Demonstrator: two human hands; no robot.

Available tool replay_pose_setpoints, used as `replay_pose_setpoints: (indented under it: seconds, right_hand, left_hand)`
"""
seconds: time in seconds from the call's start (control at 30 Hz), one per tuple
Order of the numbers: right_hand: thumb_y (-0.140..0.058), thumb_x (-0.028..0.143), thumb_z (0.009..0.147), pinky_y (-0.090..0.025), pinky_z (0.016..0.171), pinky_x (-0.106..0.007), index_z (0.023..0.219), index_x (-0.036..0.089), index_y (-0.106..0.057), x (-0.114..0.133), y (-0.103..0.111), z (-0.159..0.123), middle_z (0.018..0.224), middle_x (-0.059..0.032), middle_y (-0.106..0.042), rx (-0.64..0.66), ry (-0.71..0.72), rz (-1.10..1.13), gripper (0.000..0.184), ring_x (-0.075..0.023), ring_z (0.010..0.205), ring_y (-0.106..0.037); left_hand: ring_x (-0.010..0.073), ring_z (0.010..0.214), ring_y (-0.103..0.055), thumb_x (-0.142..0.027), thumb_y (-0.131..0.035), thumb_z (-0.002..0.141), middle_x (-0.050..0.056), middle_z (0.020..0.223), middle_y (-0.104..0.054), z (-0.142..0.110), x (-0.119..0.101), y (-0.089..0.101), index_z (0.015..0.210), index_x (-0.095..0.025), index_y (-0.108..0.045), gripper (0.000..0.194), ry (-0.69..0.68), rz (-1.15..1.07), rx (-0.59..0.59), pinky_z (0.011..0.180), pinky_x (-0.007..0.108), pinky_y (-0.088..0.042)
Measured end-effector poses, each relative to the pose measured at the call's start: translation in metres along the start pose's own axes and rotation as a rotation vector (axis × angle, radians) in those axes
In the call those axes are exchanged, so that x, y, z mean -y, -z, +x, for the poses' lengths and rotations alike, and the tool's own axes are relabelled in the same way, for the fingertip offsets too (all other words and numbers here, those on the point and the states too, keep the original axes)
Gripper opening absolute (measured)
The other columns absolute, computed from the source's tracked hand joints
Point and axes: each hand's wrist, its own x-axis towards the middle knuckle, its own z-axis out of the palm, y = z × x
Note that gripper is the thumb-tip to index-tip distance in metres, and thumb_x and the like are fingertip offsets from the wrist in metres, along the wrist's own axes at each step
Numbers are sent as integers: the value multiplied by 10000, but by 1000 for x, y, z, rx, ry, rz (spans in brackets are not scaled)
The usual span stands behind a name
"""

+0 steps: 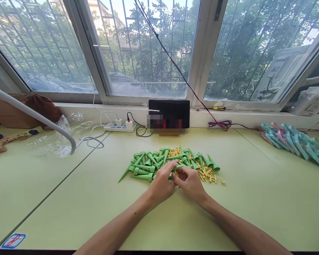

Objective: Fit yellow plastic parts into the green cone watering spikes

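My left hand [162,180] is closed around a green plastic spike, whose end shows a little between my hands. The fingers of my right hand [190,181] are pinched close against it, on a small yellow plastic piece [176,173] mostly hidden by the fingertips. Around and beyond both hands lies a heap of green cone-shaped spikes [143,167] with ribbed caps, pointing in various directions. Small yellow plastic pieces [206,174] are scattered to the right of my right hand, and more yellow pieces [174,152] lie behind among the spikes.
A black-screened tablet [169,114] stands at the back of the pale green table [202,226]. To its left are a power strip [119,128] with cables and crumpled clear plastic [63,136]. A white curved tube [37,115] crosses the left side. Wrapped teal and pink items [295,141] lie far right.
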Motion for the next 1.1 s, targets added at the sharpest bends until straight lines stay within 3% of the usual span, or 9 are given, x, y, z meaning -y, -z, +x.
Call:
replay_pose_setpoints:
  seconds: [0.27, 0.53, 0.67, 0.8, 0.97, 1.1]
  right_hand:
    - [-537, 352, 914, -429, 530, -274, 738, 191, -615, -3, 2, 0, 654, -21, -631, 58, 38, 35, 251, -162, 553, -559]
    - [-480, 353, 955, -390, 524, -280, 668, 212, -549, -1, 4, 0, 581, -2, -576, 71, 67, 35, 327, -162, 524, -533]
    - [-461, 346, 964, -387, 533, -283, 643, 219, -511, -1, 4, 0, 567, 4, -564, 66, 77, 28, 349, -162, 517, -533]
    - [-468, 365, 961, -407, 532, -282, 676, 218, -533, -1, 4, 0, 578, 0, -573, 69, 56, 72, 327, -167, 523, -553]
    - [-562, 370, 905, -411, 514, -265, 760, 194, -566, 2, 4, -1, 625, -10, -597, 61, 39, 102, 228, -161, 547, -562]
    - [-583, 349, 874, -384, 497, -246, 709, 187, -544, 7, 4, -1, 605, 0, -565, 37, 46, 76, 234, -134, 526, -515]
  left_hand:
    - [250, 1230, -576, -54, -570, 744, 104, 1335, -604, 0, 0, 1, 1276, -211, -548, 555, 26, -2, 3, 1028, 415, -495]
    - [256, 1188, -602, -100, -597, 781, 104, 1297, -629, 2, -2, 2, 1277, -209, -555, 510, 38, -1, -2, 988, 393, -520]
    - [243, 1060, -656, -115, -588, 789, 105, 1242, -655, 3, -5, 3, 1273, -201, -559, 493, 76, -32, 0, 812, 328, -585]
    - [187, 810, -689, -164, -574, 819, 82, 1058, -709, 5, -11, 5, 1254, -189, -561, 436, 125, -107, 22, 647, 269, -574]
    - [192, 882, -673, -148, -608, 774, 57, 979, -701, 6, -14, 8, 1057, -183, -593, 286, 120, -222, 20, 806, 302, -556]
    - [193, 887, -656, -206, -652, 788, 71, 931, -672, 7, -13, 10, 1032, -175, -583, 256, 156, -390, 67, 821, 307, -549]
